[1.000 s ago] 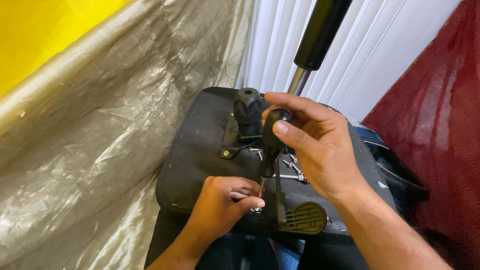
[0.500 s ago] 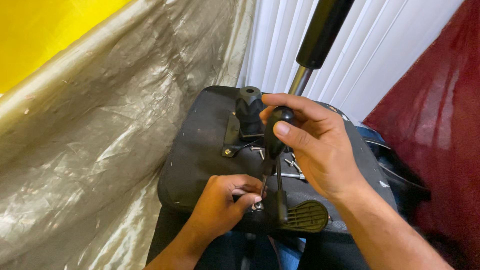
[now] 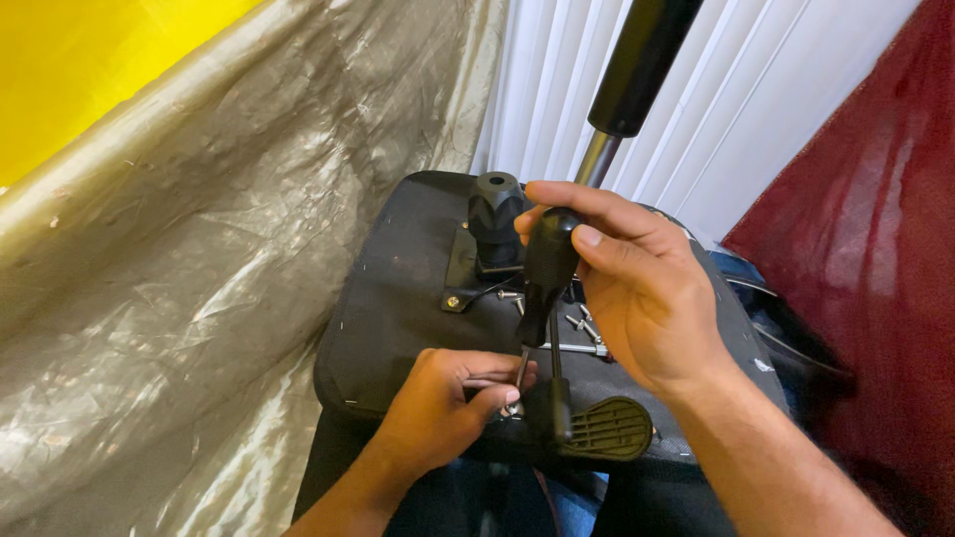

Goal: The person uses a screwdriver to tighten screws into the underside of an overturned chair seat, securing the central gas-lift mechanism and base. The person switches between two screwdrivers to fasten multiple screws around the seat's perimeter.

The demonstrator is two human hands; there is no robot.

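Observation:
An upturned black chair seat (image 3: 398, 288) lies in front of me, its metal mechanism facing up. My right hand (image 3: 637, 288) grips the black handle of a screwdriver (image 3: 545, 268), held nearly upright with the tip down at the mechanism's near edge. My left hand (image 3: 443, 408) pinches the screwdriver's metal shaft near the tip, by a small screw. A black round knob (image 3: 495, 214) stands on the mechanism just behind the screwdriver. A black paddle lever (image 3: 612, 430) sticks out to the right of the tip. The gas cylinder (image 3: 637, 70) rises up and away from the seat.
Several loose screws (image 3: 587, 328) lie on the mechanism plate. A clear plastic sheet (image 3: 179, 298) covers the left side, with a yellow surface (image 3: 90, 60) behind it. White pleated curtain (image 3: 756, 109) hangs at the back; a dark red panel (image 3: 875, 259) stands at the right.
The screwdriver handle has tilted a little and my right-hand grip has turned slightly on it. My left-hand fingers have closed tighter around the shaft near the tip.

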